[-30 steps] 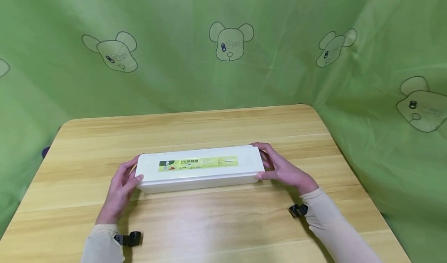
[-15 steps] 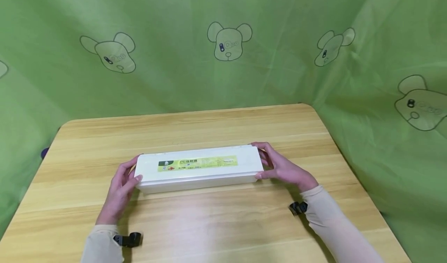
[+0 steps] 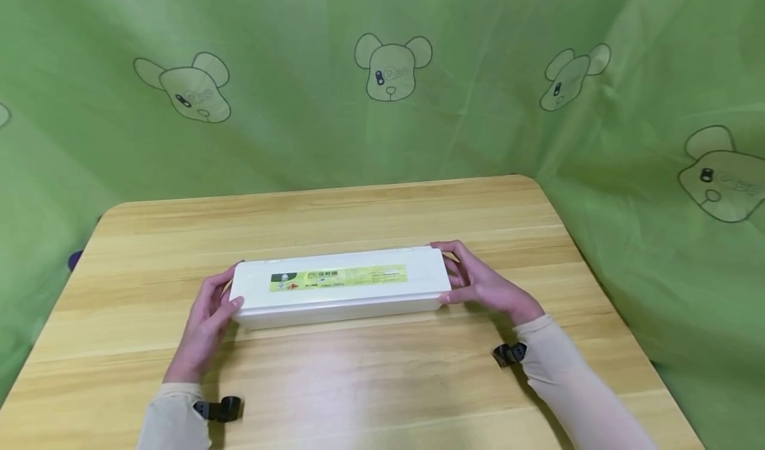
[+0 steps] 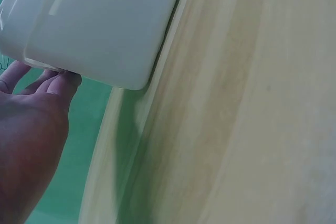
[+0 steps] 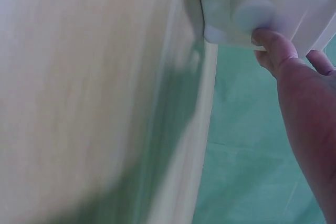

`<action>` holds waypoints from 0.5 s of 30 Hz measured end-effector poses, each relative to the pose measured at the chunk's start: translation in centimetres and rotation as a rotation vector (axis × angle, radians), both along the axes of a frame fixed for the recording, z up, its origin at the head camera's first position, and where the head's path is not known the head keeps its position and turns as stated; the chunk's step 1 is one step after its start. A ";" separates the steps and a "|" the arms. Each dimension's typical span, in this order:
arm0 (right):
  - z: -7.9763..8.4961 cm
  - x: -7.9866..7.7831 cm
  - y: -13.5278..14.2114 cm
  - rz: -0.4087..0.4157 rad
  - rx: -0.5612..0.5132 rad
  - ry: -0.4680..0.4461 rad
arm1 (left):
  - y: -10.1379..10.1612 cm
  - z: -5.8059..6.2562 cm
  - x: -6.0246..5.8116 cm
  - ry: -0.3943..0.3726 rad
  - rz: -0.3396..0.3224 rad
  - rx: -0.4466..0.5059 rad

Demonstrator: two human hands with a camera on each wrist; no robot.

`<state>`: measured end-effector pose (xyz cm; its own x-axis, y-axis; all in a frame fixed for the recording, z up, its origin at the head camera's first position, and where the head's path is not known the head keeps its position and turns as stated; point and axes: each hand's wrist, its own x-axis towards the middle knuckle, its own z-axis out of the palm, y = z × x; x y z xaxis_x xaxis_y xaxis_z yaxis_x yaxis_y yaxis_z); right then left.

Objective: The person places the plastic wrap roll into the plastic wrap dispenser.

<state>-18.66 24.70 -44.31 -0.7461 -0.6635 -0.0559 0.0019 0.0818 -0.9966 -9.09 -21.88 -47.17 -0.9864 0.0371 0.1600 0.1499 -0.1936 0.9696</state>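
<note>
A long white cling film box (image 3: 337, 297) lies across the table with its lid down, a yellow-green label (image 3: 337, 277) on top. My left hand (image 3: 207, 317) grips its left end, thumb at the front corner and fingers reaching round to the back corner. At the opposite end my right hand (image 3: 484, 289) holds it the same way, thumb low on the front edge. In the right wrist view, a round knob (image 5: 254, 11) stands out from the box's end face, with a fingertip right at it. The left wrist view shows fingertips partly hidden behind the box (image 4: 100, 30).
The wood-grain table (image 3: 358, 383) has rounded far corners. Green curtains (image 3: 287, 138) with bear-head drawings hang behind it and along the right. Black wrist camera mounts (image 3: 224, 409) stick out from the sleeves. Something dark purple (image 3: 74, 259) shows past the table's left edge.
</note>
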 end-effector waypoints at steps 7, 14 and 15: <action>0.1 0.1 -0.1 0.001 0.040 -0.001 | 0.1 -0.1 0.1 0.031 -0.019 0.052; 0.3 0.2 -0.3 0.001 0.063 0.013 | 0.1 -0.1 0.2 0.077 -0.039 0.117; 0.3 0.2 -0.3 0.003 0.064 0.014 | 0.1 -0.1 0.2 0.082 -0.040 0.125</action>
<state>-18.46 24.40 -43.96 -0.7449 -0.6614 -0.0877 -0.0126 0.1453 -0.9893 -8.92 -21.78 -47.26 -0.9681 0.0505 0.2456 0.2174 -0.3190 0.9225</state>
